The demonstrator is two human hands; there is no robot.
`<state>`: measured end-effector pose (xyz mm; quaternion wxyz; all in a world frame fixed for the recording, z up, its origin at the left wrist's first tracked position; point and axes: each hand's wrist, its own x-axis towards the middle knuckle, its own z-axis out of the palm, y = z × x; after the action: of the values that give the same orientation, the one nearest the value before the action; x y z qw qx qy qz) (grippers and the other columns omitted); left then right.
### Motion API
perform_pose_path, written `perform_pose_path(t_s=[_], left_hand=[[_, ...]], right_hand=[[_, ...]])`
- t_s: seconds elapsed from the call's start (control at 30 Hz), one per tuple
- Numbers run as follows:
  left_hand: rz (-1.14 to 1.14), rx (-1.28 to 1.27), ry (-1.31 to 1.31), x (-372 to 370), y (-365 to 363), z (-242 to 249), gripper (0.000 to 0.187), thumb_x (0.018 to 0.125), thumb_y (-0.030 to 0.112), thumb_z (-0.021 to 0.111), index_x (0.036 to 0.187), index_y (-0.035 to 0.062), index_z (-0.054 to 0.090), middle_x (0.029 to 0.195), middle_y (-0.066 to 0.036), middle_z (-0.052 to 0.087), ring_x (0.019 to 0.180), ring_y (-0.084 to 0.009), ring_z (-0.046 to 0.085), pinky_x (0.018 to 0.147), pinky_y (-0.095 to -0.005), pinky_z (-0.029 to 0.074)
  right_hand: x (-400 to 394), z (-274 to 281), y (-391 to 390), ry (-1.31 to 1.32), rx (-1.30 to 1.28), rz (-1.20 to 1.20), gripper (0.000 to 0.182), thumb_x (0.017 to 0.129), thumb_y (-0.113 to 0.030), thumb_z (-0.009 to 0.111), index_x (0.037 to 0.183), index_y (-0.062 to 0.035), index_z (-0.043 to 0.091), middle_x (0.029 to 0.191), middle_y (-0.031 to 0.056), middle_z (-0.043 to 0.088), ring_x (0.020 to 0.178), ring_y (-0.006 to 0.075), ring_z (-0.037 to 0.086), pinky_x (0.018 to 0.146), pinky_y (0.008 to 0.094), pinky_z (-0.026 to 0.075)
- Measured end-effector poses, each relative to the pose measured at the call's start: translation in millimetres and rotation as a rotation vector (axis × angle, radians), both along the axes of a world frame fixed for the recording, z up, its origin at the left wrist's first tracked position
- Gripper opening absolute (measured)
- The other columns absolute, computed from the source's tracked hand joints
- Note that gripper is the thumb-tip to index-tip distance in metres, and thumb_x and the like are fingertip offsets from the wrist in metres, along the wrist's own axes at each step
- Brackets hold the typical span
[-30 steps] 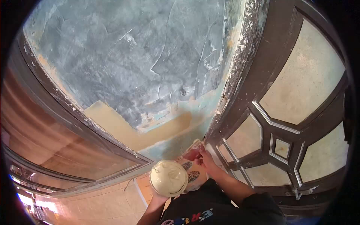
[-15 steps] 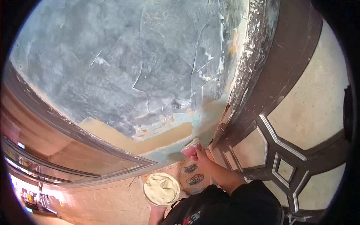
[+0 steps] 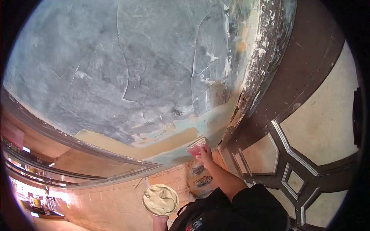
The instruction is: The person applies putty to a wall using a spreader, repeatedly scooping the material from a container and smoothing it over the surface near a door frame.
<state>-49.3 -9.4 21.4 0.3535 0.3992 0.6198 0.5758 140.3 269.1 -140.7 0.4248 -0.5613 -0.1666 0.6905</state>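
A round tub of cream-coloured paste (image 3: 160, 199) rests on my left hand (image 3: 160, 220), which supports it from below near the bottom of the view. My right hand (image 3: 205, 155) grips a pink spreader (image 3: 197, 147) with pale paste along its upper edge. The spreader is at the lower part of the grey-blue wall (image 3: 162, 65), beside a tan strip of paste (image 3: 169, 141). Whether its edge touches the wall is hard to tell.
A chipped dark door frame (image 3: 266, 50) runs down right of the wall, beside a panelled door (image 3: 320, 123). Dark wooden trim (image 3: 77, 140) borders the wall's lower left. A printed sheet (image 3: 169, 179) lies on the tiled floor (image 3: 111, 198).
The view has shifted slightly. The spreader in my right hand has turned and shows more of its pink face. The tub in my left hand sits slightly lower and further left.
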Motion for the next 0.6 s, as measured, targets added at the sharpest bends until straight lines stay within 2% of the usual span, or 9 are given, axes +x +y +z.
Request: perform_pose_path(t_s=[0.07, 0.1, 0.13, 0.2, 0.23, 0.33, 0.4, 0.47, 0.6], left_hand=[[0.006, 0.128, -1.004, 1, 18, 12, 0.056, 0.095, 0.046, 0.042, 0.14, 0.0128, 0.033, 0.139, -0.008, 0.043, 0.125, -0.0257, 0.045, 0.104, -0.0434, 0.039], [0.001, 0.115, -0.892, 6, 24, 24, 0.064, 0.091, 0.035, 0.057, 0.142, 0.0113, 0.028, 0.14, -0.009, 0.041, 0.125, -0.0238, 0.044, 0.105, -0.0419, 0.038], [0.0, 0.112, -0.892, 7, 24, 23, 0.064, 0.091, 0.035, 0.057, 0.142, 0.0113, 0.028, 0.14, -0.009, 0.041, 0.125, -0.0238, 0.044, 0.105, -0.0419, 0.038], [-0.101, 0.104, 0.117, 6, 27, 19, 0.071, 0.086, 0.027, 0.065, 0.143, 0.0101, 0.026, 0.14, -0.009, 0.04, 0.125, -0.0227, 0.043, 0.105, -0.0412, 0.038], [-0.104, 0.107, 0.121, 8, 30, 25, 0.071, 0.086, 0.027, 0.065, 0.143, 0.0101, 0.026, 0.14, -0.009, 0.04, 0.125, -0.0227, 0.043, 0.105, -0.0412, 0.038], [-0.101, 0.116, -0.42, 22, 38, 43, 0.067, 0.088, 0.028, 0.063, 0.142, 0.0101, 0.028, 0.14, -0.009, 0.041, 0.124, -0.0227, 0.044, 0.105, -0.0413, 0.038], [-0.137, 0.136, -0.139, 12, 34, 23, 0.058, 0.093, 0.037, 0.052, 0.14, 0.0107, 0.031, 0.138, -0.009, 0.042, 0.123, -0.0236, 0.045, 0.105, -0.0421, 0.038], [-0.032, 0.081, -0.989, 12, 37, 25, 0.055, 0.096, 0.047, 0.038, 0.138, 0.0119, 0.036, 0.137, -0.008, 0.045, 0.122, -0.0254, 0.047, 0.103, -0.0436, 0.04], [0.06, 0.01, -0.979, 12, 41, 14, 0.059, 0.096, 0.053, 0.029, 0.138, 0.0131, 0.038, 0.136, -0.008, 0.047, 0.122, -0.0267, 0.047, 0.103, -0.0443, 0.04]], right_hand=[[-1, 11, 15, 0.03, 0.094, -0.009, 0.054, 0.087, -0.045, 0.062, 0.121, -0.0098, 0.039, 0.091, 0.0092, 0.053, 0.071, 0.0232, 0.064, 0.064, 0.0355, 0.056], [-1, 0, 30, 0.006, 0.119, 0.021, 0.054, 0.087, -0.046, 0.062, 0.121, -0.0101, 0.04, 0.091, 0.0095, 0.054, 0.071, 0.0229, 0.064, 0.064, 0.0348, 0.056], [1, -9, 37, -0.019, 0.141, 0.052, 0.055, 0.086, -0.047, 0.063, 0.12, -0.0104, 0.041, 0.092, 0.0097, 0.054, 0.071, 0.0227, 0.064, 0.064, 0.034, 0.056], [18, -23, 34, -0.034, 0.18, 0.02, 0.05, 0.087, -0.043, 0.063, 0.118, -0.0094, 0.043, 0.094, 0.0103, 0.055, 0.071, 0.0225, 0.064, 0.064, 0.0338, 0.057], [30, -28, 27, -0.027, 0.091, -0.01, 0.048, 0.088, -0.041, 0.063, 0.118, -0.0089, 0.043, 0.094, 0.0104, 0.055, 0.072, 0.0228, 0.064, 0.064, 0.0339, 0.057], [41, -25, 12, -0.106, -0.062, -0.065, 0.044, 0.089, -0.037, 0.062, 0.118, -0.0093, 0.043, 0.092, 0.01, 0.055, 0.075, 0.0236, 0.064, 0.066, 0.0347, 0.057], [43, -19, 2, 0.035, 0.018, -0.008, 0.049, 0.09, -0.038, 0.061, 0.125, -0.0105, 0.041, 0.088, 0.0094, 0.053, 0.075, 0.0239, 0.064, 0.067, 0.0346, 0.057], [34, -8, 12, 0.118, 0.022, 0.012, 0.056, 0.09, -0.039, 0.06, 0.133, -0.0123, 0.036, 0.087, 0.0086, 0.052, 0.075, 0.0242, 0.064, 0.069, 0.0344, 0.057], [12, -10, 32, 0.141, 0.074, 0.07, 0.055, 0.091, -0.04, 0.059, 0.133, -0.0121, 0.036, 0.09, 0.0094, 0.054, 0.075, 0.0249, 0.065, 0.067, 0.0341, 0.058]])
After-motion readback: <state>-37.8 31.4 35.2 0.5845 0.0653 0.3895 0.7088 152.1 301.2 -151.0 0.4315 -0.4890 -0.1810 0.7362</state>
